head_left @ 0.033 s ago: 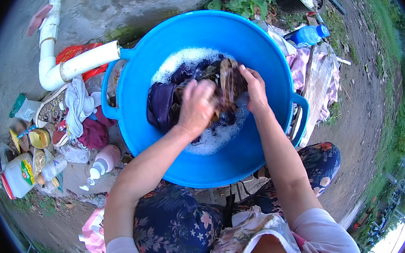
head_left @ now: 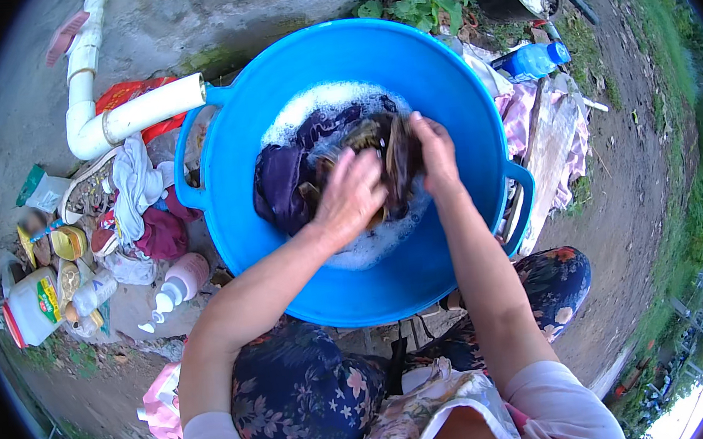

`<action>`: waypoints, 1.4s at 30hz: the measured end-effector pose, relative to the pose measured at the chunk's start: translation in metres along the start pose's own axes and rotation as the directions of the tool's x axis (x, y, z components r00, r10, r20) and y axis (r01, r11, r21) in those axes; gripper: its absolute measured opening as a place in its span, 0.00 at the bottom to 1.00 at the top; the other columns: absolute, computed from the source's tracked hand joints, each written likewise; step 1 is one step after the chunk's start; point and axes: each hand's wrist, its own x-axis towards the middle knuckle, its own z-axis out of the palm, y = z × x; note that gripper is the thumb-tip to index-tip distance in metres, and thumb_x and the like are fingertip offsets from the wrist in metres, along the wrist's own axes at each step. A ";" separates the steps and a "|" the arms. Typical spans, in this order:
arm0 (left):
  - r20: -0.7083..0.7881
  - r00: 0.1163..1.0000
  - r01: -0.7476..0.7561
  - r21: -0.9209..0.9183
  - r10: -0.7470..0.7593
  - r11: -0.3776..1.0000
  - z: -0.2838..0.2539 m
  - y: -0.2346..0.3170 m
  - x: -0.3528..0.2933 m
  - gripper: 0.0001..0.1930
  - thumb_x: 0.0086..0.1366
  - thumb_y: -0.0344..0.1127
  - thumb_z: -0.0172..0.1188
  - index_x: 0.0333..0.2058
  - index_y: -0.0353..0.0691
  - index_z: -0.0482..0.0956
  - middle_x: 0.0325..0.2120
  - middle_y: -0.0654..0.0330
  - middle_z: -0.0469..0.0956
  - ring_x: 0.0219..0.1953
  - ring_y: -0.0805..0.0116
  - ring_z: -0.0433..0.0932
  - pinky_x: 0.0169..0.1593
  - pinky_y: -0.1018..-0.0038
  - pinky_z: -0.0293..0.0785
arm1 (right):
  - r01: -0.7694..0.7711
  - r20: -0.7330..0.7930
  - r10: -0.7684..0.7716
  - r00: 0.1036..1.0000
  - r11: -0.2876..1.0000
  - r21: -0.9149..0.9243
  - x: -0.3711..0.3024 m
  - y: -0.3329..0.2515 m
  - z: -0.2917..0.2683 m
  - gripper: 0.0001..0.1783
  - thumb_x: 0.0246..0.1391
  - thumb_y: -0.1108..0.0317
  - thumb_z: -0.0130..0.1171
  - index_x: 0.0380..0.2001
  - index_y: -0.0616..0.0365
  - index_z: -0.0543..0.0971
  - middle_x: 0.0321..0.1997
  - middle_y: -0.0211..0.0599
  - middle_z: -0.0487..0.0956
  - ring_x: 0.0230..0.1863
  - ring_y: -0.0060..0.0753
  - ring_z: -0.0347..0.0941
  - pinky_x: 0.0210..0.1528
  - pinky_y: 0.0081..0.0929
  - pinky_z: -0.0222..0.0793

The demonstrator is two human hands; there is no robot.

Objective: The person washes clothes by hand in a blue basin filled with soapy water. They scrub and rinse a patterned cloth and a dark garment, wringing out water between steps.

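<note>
A large blue tub (head_left: 289, 74) with side handles holds soapy water and wet laundry. Dark purple cloth (head_left: 282, 188) lies bunched at the left of the water, with white suds (head_left: 316, 97) around it. My right hand (head_left: 437, 152) grips the edge of a brown patterned cloth (head_left: 396, 153), which stands up in folds out of the heap. Over the left part of that cloth is my left hand (head_left: 353, 192), its fingers stretched out and somewhat blurred. Whether its fingertips press on the cloth cannot be made out.
A white drain pipe (head_left: 154, 107) juts toward the tub's upper left rim. Left of the tub lie clothes (head_left: 160, 232), a pink bottle (head_left: 183, 278) and a white jug (head_left: 35, 306). To the right are a blue bottle (head_left: 534, 60) and a board (head_left: 538, 170) on pink cloth.
My left hand has shifted slightly right and down over the cloth, its fingers more extended. The brown cloth's folds have turned, and my right hand has tilted a little inward.
</note>
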 end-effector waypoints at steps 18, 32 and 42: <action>0.526 0.751 0.559 -0.184 -0.399 0.809 0.006 -0.013 -0.009 0.52 0.44 0.45 0.72 0.63 0.34 0.49 0.67 0.50 0.37 0.68 0.47 0.34 0.66 0.55 0.46 | 0.302 0.084 -0.306 0.948 0.790 -0.534 -0.001 0.015 0.047 0.19 0.46 0.57 0.63 0.34 0.62 0.74 0.30 0.48 0.79 0.34 0.42 0.76 0.36 0.34 0.69; -0.028 0.782 0.571 -0.371 -0.623 0.733 0.022 -0.018 -0.003 0.45 0.42 0.28 0.67 0.59 0.30 0.53 0.59 0.41 0.57 0.60 0.45 0.59 0.59 0.59 0.61 | 0.059 0.283 -0.058 0.957 0.998 0.004 -0.018 -0.020 0.064 0.10 0.47 0.65 0.64 0.27 0.61 0.77 0.29 0.32 0.78 0.28 0.25 0.70 0.34 0.25 0.67; 0.099 0.995 0.022 -0.282 0.006 0.959 0.007 0.020 -0.011 0.22 0.41 0.38 0.71 0.39 0.54 0.77 0.50 0.61 0.66 0.59 0.56 0.59 0.58 0.54 0.58 | 0.205 -0.004 -0.253 0.968 0.795 -0.571 -0.012 0.050 0.002 0.36 0.42 0.59 0.68 0.53 0.64 0.68 0.53 0.54 0.71 0.53 0.45 0.67 0.52 0.38 0.64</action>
